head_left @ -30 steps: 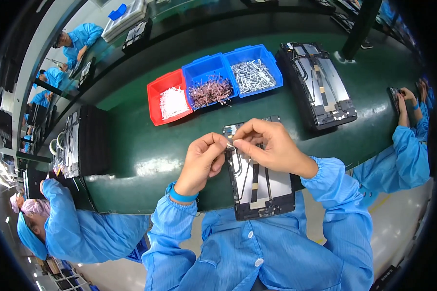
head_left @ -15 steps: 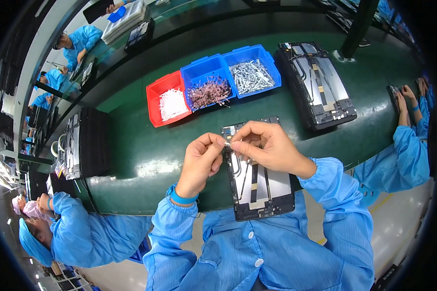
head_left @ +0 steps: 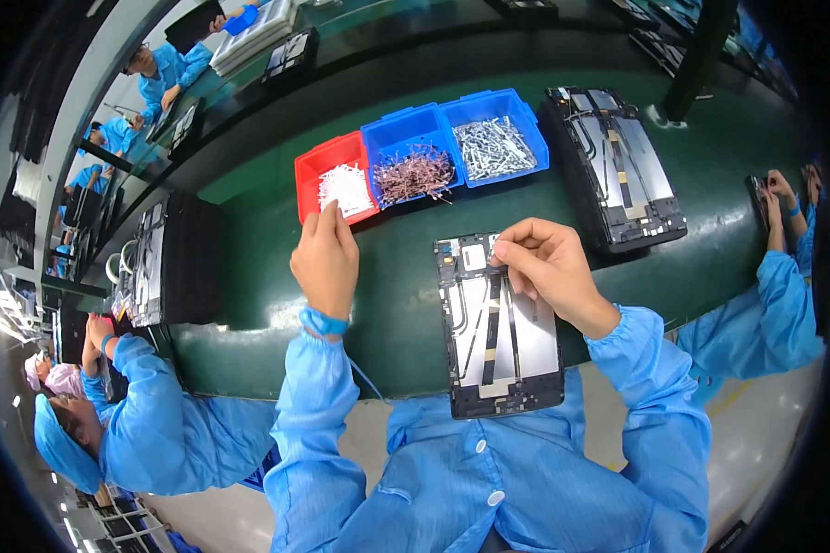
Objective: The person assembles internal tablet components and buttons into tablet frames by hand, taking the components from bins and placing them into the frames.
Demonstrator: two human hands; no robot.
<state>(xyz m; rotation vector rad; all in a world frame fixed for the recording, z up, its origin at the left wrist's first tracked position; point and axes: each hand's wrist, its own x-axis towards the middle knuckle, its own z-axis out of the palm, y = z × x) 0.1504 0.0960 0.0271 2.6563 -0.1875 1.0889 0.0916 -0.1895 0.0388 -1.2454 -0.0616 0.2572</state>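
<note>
A tablet-like device (head_left: 467,350) lies with its inner parts exposed in front of me, its lower end over the table edge. At its upper right, my right hand (head_left: 553,275) pinches with thumb and index finger; what is between them is too small to make out. My left hand (head_left: 325,263) is raised at the near edge of the red bin (head_left: 306,184), its fingers drawn together and pointing up; anything between them is hidden. Small white pieces (head_left: 345,187) fill that bin. Beside it, two blue bins hold copper-coloured strips (head_left: 413,173) and silvery strips (head_left: 494,147).
On the green table (head_left: 258,276), stacked devices (head_left: 622,166) stand at right and a dark stack (head_left: 189,263) at left. A dark post (head_left: 696,69) rises at the far right. Co-workers in blue sit at left (head_left: 171,429) and right (head_left: 747,304).
My hands have parted from a pinch over the device's top. The left has gone up and left to the red bin; the right has shifted slightly right, uncovering the device's top.
</note>
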